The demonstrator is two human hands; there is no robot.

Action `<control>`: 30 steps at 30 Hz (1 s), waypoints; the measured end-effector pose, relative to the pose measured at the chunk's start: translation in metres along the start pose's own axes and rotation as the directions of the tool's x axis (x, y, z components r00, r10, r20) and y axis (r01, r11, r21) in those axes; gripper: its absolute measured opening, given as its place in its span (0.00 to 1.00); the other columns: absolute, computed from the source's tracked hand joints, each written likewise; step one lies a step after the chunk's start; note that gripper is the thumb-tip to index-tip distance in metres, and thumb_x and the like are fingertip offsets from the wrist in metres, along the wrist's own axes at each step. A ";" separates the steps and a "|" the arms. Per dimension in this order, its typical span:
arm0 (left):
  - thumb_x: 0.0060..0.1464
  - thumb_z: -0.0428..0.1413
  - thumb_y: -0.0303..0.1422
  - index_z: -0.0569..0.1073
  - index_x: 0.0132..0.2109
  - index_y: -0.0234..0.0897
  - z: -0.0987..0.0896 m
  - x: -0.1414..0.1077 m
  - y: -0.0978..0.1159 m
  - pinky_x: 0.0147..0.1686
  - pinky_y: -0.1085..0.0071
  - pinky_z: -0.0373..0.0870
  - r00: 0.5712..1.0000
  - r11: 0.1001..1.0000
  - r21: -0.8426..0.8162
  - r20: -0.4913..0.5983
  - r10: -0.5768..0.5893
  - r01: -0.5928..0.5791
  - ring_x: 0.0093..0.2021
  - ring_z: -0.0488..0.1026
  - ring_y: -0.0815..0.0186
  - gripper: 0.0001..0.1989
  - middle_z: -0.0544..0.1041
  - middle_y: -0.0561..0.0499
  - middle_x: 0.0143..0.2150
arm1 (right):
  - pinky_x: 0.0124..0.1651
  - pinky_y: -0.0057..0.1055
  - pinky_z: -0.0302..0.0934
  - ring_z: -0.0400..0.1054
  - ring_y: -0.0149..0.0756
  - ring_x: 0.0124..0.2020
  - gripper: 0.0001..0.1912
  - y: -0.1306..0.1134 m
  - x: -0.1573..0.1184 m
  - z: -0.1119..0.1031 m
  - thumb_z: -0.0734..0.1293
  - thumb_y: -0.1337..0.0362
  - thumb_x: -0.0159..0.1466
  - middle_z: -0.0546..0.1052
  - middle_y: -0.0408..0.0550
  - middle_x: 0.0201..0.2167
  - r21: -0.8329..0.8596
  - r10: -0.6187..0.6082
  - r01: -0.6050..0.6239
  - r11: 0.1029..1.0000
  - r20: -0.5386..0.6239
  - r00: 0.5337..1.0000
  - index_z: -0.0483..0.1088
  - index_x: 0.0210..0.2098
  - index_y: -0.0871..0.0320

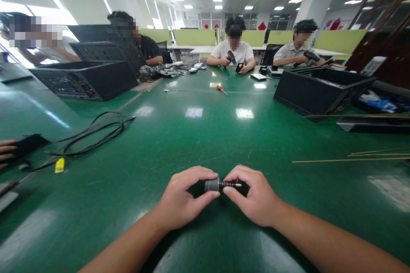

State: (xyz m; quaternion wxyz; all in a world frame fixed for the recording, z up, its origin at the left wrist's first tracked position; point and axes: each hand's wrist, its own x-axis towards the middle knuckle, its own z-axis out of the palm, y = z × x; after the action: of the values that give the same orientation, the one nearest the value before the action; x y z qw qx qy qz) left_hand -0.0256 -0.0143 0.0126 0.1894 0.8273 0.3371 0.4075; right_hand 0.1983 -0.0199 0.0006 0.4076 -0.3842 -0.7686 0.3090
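Both hands meet low in the middle of the view, just above the green table. My left hand (188, 196) pinches a short grey cylinder (212, 184) between thumb and fingers. From the cylinder's right end a thin dark ribbed shaft with a bright metal tip (237, 185) points right. My right hand (254, 196) pinches this shaft between thumb and forefinger, close to the cylinder. The cylinder and shaft lie level, in one line.
On the green table (179, 136) are coiled black cables (92, 134) at left, an orange screwdriver (220, 88) farther off, a black case (314, 91) and thin rods (329, 161) at right. Several people sit around it. Another person's hand (6, 152) shows at the left edge.
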 end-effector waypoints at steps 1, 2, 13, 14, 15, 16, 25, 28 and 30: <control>0.53 0.66 0.29 0.78 0.46 0.39 0.000 0.000 0.000 0.43 0.70 0.77 1.000 1.000 0.003 -0.002 -0.001 0.001 0.41 0.81 0.64 0.13 0.83 0.48 0.41 | 0.37 0.31 0.59 0.69 0.34 0.33 0.01 0.000 0.000 0.000 0.70 0.69 0.63 0.75 0.43 0.30 -0.002 0.002 -0.002 1.000 -0.001 1.000 0.74 0.35 0.57; 0.53 0.66 0.29 0.78 0.46 0.38 0.000 0.000 0.001 0.43 0.70 0.77 1.000 1.000 0.006 -0.003 -0.002 0.002 0.40 0.81 0.64 0.13 0.83 0.48 0.41 | 0.37 0.31 0.59 0.69 0.34 0.33 0.01 0.000 0.000 0.000 0.70 0.69 0.63 0.75 0.43 0.30 -0.004 0.003 -0.003 1.000 -0.001 1.000 0.74 0.35 0.57; 0.53 0.66 0.29 0.78 0.46 0.38 0.000 0.000 0.002 0.43 0.70 0.77 1.000 1.000 -0.009 -0.012 0.000 0.000 0.40 0.81 0.63 0.12 0.83 0.47 0.41 | 0.36 0.31 0.59 0.69 0.35 0.32 0.01 0.000 -0.001 -0.001 0.70 0.69 0.63 0.75 0.43 0.30 0.000 -0.011 0.011 1.000 -0.010 1.000 0.73 0.35 0.57; 0.53 0.66 0.29 0.78 0.46 0.38 0.000 0.000 0.002 0.43 0.69 0.77 1.000 1.000 -0.010 -0.013 0.000 0.000 0.40 0.81 0.63 0.12 0.83 0.47 0.41 | 0.36 0.31 0.59 0.69 0.35 0.32 0.01 0.000 -0.001 -0.001 0.69 0.69 0.63 0.75 0.43 0.30 0.000 -0.011 0.011 1.000 -0.010 1.000 0.73 0.35 0.57; 0.53 0.66 0.29 0.79 0.46 0.38 0.000 0.001 0.002 0.43 0.69 0.77 1.000 1.000 -0.010 -0.014 -0.001 0.001 0.40 0.81 0.63 0.12 0.83 0.47 0.41 | 0.36 0.31 0.59 0.69 0.35 0.32 0.01 0.000 -0.001 -0.001 0.69 0.69 0.63 0.75 0.43 0.29 -0.001 -0.013 0.013 1.000 -0.011 1.000 0.73 0.35 0.57; 0.53 0.66 0.29 0.79 0.46 0.38 0.000 0.001 0.002 0.43 0.69 0.77 1.000 1.000 -0.009 -0.013 -0.003 0.003 0.40 0.81 0.63 0.12 0.83 0.47 0.41 | 0.37 0.31 0.59 0.69 0.34 0.32 0.01 0.000 -0.001 0.000 0.69 0.69 0.63 0.75 0.43 0.29 -0.001 -0.013 0.013 1.000 -0.012 1.000 0.73 0.35 0.57; 0.53 0.66 0.29 0.79 0.46 0.38 -0.002 0.002 0.004 0.42 0.69 0.77 1.000 1.000 0.000 -0.008 -0.004 0.004 0.40 0.81 0.63 0.12 0.83 0.47 0.40 | 0.36 0.31 0.59 0.68 0.35 0.32 0.00 0.001 -0.001 -0.001 0.70 0.68 0.63 0.74 0.43 0.28 -0.002 -0.001 0.001 1.000 -0.011 1.000 0.74 0.34 0.57; 0.53 0.66 0.30 0.79 0.45 0.37 -0.002 0.002 0.004 0.42 0.68 0.78 1.000 1.000 -0.004 -0.010 -0.006 0.006 0.40 0.81 0.62 0.11 0.83 0.46 0.40 | 0.36 0.31 0.59 0.68 0.35 0.31 0.01 0.001 -0.001 -0.001 0.70 0.68 0.63 0.74 0.44 0.29 -0.003 -0.001 0.001 1.000 -0.012 1.000 0.73 0.34 0.57; 0.54 0.66 0.30 0.79 0.45 0.38 -0.002 0.002 0.003 0.42 0.68 0.78 1.000 1.000 -0.007 -0.011 -0.008 0.008 0.40 0.81 0.61 0.11 0.83 0.46 0.40 | 0.36 0.31 0.59 0.68 0.35 0.31 0.01 0.001 -0.001 -0.001 0.70 0.68 0.63 0.74 0.43 0.29 -0.001 -0.006 0.006 1.000 -0.013 1.000 0.73 0.34 0.57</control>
State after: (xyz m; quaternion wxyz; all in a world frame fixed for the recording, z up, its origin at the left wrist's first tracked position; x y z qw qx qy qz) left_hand -0.0247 -0.0152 0.0166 0.1922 0.8231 0.3400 0.4123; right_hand 0.2001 -0.0199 -0.0004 0.4132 -0.3841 -0.7673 0.3048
